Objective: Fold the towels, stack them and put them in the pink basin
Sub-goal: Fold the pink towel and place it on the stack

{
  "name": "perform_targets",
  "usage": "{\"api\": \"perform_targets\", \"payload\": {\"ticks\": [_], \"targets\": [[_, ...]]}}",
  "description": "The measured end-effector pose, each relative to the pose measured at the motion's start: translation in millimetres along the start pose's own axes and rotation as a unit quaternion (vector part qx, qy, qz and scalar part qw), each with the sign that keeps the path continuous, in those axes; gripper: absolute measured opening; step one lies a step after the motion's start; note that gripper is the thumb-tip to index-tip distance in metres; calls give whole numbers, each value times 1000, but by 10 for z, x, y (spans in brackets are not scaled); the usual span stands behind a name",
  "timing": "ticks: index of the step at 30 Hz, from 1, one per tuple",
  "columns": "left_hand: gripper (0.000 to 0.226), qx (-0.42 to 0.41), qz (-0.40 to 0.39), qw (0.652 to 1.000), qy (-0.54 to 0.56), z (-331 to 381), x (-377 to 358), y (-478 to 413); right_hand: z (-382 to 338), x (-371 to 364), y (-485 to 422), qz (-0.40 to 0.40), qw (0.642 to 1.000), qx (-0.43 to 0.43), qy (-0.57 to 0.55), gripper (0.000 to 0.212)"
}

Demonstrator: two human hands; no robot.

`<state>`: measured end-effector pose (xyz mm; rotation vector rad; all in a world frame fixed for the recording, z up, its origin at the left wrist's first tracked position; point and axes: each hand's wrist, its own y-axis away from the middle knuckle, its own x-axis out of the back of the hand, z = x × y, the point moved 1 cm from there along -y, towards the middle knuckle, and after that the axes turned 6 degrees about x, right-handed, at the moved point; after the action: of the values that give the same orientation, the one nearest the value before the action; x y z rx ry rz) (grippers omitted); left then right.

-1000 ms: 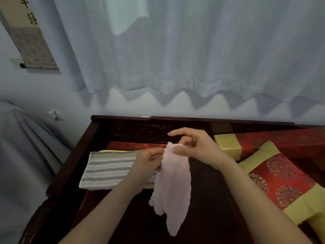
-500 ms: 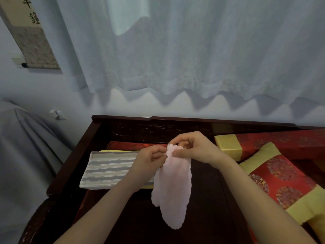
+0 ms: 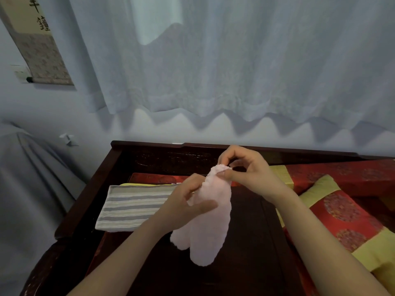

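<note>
Over the dark worktop [image 3: 245, 265] the limp, bunched pink towel [image 3: 210, 227] hangs, the left hand [image 3: 183, 205] gripping its side, thumb across the front, the right hand [image 3: 248, 169] pinching its top edge, a folded striped towel [image 3: 132, 207] lying at the worktop's left.

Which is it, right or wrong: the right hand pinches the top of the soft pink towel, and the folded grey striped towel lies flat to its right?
Wrong in one respect. The head view shows the right hand pinching the top of the soft pink towel, but the folded grey striped towel lies flat to its left.
</note>
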<state>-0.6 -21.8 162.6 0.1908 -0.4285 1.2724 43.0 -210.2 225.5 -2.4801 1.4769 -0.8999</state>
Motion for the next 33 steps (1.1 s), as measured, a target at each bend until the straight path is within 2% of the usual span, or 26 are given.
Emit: {"api": "perform_targets", "payload": {"ticks": [2,5,9,12,14,17,18,20,22,24,26,29,31,33], "targets": [[42,0,-27,999,-21,11,17,7,-29,45,-9,6,1000,6,-1,18],[24,-5,-79,995,-55,-50,6,64,-35,183,-10,56,998,4,-38,16],[24,54,-109,990,-74,-203,-22,192,21,414,18,113,992,-9,-62,12],[14,76,-121,986,-87,-265,-15,237,121,516,87,139,987,-39,-70,14],[15,48,-95,989,-99,-241,43,236,189,584,150,171,980,-65,-80,13],[35,-20,-2,999,-28,-170,211,161,280,721,231,251,959,-86,-102,18],[41,-18,1,1000,-25,-162,258,130,288,754,245,269,953,-89,-106,20],[47,2,-45,993,-106,-222,277,98,299,789,252,283,948,-95,-109,23],[42,36,-96,979,-177,-352,267,83,293,801,240,282,948,-94,-116,20],[30,48,-107,973,-198,-456,323,61,309,804,241,270,951,-92,-116,12],[27,37,-80,975,-206,-443,414,42,328,815,258,266,953,-97,-112,10],[23,12,3,994,-106,-256,521,32,261,888,279,294,943,-94,-126,9],[16,-28,10,997,-71,-130,553,35,166,965,272,304,940,-81,-128,12],[12,-66,-14,989,-128,-99,568,14,57,1038,245,292,947,-56,-121,18]]}}
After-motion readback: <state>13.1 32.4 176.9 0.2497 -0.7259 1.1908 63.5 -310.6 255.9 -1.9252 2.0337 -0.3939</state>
